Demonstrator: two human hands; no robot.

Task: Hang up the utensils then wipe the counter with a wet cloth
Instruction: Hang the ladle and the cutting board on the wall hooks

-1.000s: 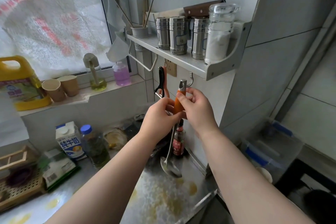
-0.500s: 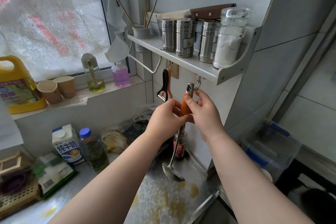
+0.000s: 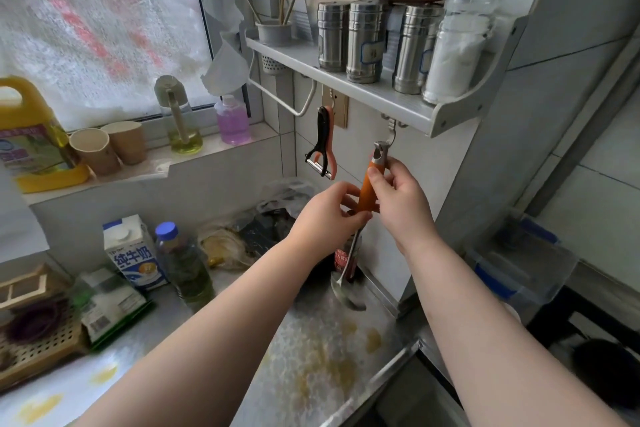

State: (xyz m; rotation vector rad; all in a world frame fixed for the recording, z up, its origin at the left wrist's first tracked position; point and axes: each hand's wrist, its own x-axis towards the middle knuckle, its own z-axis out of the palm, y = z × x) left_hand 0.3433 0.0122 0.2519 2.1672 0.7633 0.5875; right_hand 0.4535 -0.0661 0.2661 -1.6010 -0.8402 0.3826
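Both hands have climbed toward the grey wall shelf (image 3: 377, 94) since a second ago, carrying the orange-handled steel ladle (image 3: 367, 191) so that its metal end cap, which sat below the small metal hook (image 3: 390, 135) under the shelf, now reaches it. Whether the cap's hole has caught the hook I cannot tell. The left hand (image 3: 325, 215) pinches the lower end of the orange grip; the right hand (image 3: 398, 198) curls thumb and fingers round the upper grip just under the cap. The bowl of the ladle dangles above the stained steel counter (image 3: 311, 357). By my reading, hanging is nearly finished, and the black and pink peelers (image 3: 323, 146) already hang on the next hook; wiping is not yet begun, with yellow smears on the counter and no cloth in view.

Containers, largest first: the yellow jug (image 3: 31, 135) holds yellowish oil; the white and blue milk carton (image 3: 133, 253) is closed; the blue-capped clear bottle (image 3: 183, 267) holds greenish liquid; the glass jar (image 3: 457, 42) is filled with white powder; the pink bottle (image 3: 232, 121) has pink liquid; the grey cup (image 3: 273, 32) holds chopsticks; the two brown paper cups (image 3: 107, 146) show nothing inside.
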